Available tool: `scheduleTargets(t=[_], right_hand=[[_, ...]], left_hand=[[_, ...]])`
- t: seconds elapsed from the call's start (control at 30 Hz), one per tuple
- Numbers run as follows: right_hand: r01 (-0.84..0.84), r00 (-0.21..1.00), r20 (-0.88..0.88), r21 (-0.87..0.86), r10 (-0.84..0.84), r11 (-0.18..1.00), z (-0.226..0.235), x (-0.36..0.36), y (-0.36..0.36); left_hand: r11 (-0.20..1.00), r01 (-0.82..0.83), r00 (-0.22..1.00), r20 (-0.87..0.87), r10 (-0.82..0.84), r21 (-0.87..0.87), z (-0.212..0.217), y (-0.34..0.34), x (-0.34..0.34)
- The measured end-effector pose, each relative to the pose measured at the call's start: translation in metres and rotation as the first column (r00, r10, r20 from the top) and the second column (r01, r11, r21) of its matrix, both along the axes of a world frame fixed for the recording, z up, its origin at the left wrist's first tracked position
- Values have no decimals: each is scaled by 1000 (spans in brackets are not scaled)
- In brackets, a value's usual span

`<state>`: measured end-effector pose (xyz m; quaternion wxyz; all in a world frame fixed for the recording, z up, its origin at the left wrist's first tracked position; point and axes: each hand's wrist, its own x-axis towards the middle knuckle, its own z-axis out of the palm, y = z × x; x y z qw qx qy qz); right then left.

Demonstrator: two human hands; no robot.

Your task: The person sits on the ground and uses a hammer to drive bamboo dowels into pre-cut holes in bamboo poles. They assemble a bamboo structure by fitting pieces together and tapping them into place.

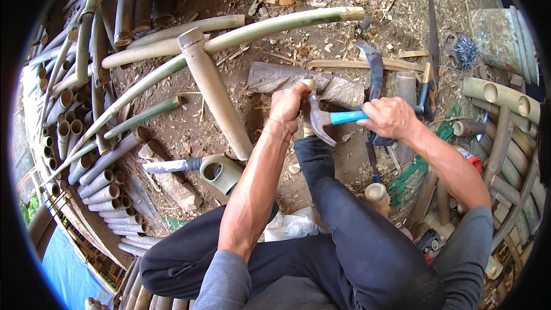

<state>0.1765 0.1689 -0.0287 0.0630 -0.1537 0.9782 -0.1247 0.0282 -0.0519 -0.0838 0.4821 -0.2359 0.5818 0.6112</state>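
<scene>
- A person's left hand (287,103) clasps a short pale piece (310,84) along the near side of a dark, weathered log (338,90).
- The right hand (391,118), toward the log's near right, grips a hammer (347,116) by its blue handle; its claw head meets the piece in view, though contact cannot be told.
- A dark-clad foot (314,159) rests on the log's near side.
- A thick bamboo length (215,95) lies left of the log, a hooked blade (376,72) just right.

No lettering, number, label or sign can be read anywhere in the head view.
</scene>
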Motion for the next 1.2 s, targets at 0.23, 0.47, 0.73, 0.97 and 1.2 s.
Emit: scheduleTargets(t=[0.23, 0.47, 0.73, 0.97, 1.2], right_hand=[[180, 983, 20, -291, -182, 940, 19, 95, -31], [829, 549, 255, -47, -796, 557, -23, 302, -99], [938, 344, 103, -78, -933, 337, -49, 311, -96], [624, 728, -148, -263, -670, 736, 13, 150, -116], [-28, 959, -280, 96, 54, 995, -38, 47, -130]], left_hand=[[886, 197, 684, -589, -431, -420, 1, -46, -7], [548, 209, 651, -303, -696, -810, 28, -173, -46], [922, 104, 672, -658, -341, -372, 23, -185, 5], [981, 123, 675, -737, 30, 152, 158, -156, -32], [995, -59, 217, -974, -61, -75, 204, -101, -65]])
